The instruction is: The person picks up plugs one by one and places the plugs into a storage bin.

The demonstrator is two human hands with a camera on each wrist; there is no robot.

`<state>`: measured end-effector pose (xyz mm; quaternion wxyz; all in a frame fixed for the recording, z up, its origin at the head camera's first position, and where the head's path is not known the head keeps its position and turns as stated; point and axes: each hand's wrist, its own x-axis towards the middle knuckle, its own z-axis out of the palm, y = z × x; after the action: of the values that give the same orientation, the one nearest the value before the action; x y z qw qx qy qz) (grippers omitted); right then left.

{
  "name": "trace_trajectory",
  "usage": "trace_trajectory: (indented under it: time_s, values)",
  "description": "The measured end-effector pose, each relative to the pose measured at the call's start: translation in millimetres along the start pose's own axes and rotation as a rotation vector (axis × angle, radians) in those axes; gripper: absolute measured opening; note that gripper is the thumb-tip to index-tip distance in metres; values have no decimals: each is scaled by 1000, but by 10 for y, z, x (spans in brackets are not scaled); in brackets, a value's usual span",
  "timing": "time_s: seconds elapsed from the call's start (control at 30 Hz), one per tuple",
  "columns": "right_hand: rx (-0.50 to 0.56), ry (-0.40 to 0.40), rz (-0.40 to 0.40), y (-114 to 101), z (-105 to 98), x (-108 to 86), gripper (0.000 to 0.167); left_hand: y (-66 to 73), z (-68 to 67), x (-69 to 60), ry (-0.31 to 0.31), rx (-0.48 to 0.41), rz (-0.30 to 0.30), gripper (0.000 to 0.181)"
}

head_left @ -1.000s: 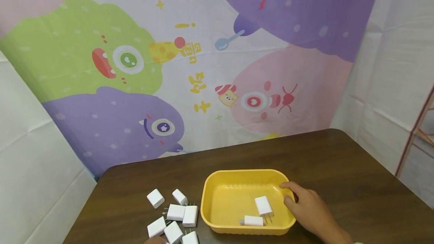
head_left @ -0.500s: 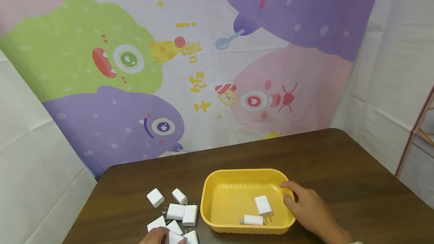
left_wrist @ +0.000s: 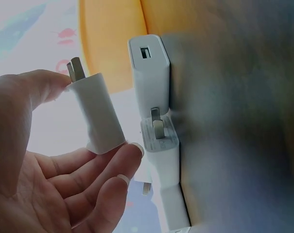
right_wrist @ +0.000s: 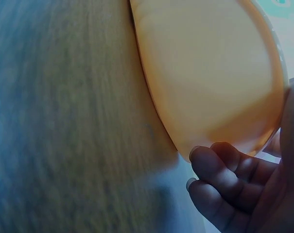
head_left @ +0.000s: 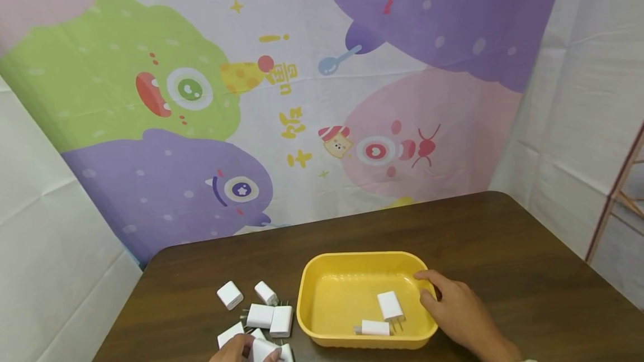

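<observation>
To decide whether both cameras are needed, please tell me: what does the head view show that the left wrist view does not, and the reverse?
Head only: the right hand at a yellow, rounded-rectangular plastic tray, two white, block-shaped plastic chargers inside.
Left wrist only: the palm of the left hand; a charger's dark rectangular port, clearly.
Both: the left hand pinching a white charger, and some tray.

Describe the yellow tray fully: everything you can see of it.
The yellow tray looks like glossy plastic: a rounded rectangle, open on top, with raised walls and a thin rim. It sits upright on the dark wood-look table. Two white chargers lie inside, in its near right part. The right hand holds its right end.
</observation>
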<state>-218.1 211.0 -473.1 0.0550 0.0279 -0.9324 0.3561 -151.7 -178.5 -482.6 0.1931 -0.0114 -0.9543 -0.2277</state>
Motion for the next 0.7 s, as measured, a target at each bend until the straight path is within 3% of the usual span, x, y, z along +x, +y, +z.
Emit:
trace_trajectory:
  time_s: [0.03,0.17,0.3,0.6,0.7]
  values:
    - [0,-2,4,0,0,0,31,18,-2,-4,-7,-6,-18,43]
    - [-1,-7,14,-2,-2,3,31,90,35,-40,108,-50,-20,45]
    - [-1,-8,17,-2,-1,3,32,123,56,-41,157,-79,-13,46]
    - [16,-15,28,-12,-2,-1,32,189,44,-29,171,-68,53,46]
    - [15,-11,24,-10,-1,1,31,244,19,-26,123,-77,32,44]
